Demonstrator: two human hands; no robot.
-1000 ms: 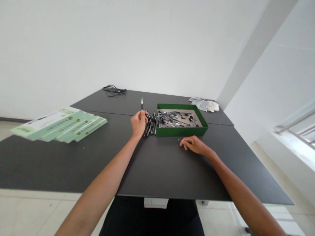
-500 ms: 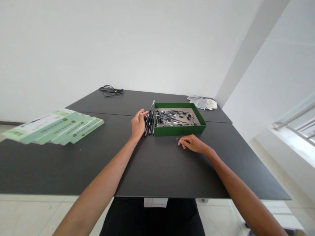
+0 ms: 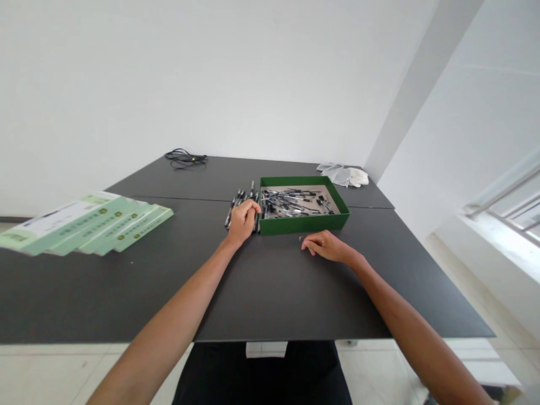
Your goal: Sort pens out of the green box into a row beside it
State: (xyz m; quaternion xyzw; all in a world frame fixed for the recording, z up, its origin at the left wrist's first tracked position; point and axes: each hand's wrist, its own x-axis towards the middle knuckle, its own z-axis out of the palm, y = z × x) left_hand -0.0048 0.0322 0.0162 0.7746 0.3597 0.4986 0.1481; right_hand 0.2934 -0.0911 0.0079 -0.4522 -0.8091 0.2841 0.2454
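A green box (image 3: 304,223) holding several black pens and pen parts (image 3: 291,201) stands mid-table. A row of black pens (image 3: 234,201) lies on the dark table (image 3: 270,281) against the box's left side. My left hand (image 3: 242,221) rests on the near end of that row, fingers curled down over the pens. My right hand (image 3: 324,246) lies on the table just in front of the box, fingers bent and pinched together. A tiny item shows at its fingertips, too small to name.
Fanned green-and-white booklets (image 3: 84,226) lie at the left. A coiled black cable (image 3: 185,158) is at the far edge and white gloves (image 3: 348,175) at the far right corner. The table's near edge is close to my body.
My left hand held one pen upright, laid it down beside the box, then slid toward me onto the row of pens. My right hand stayed in place.
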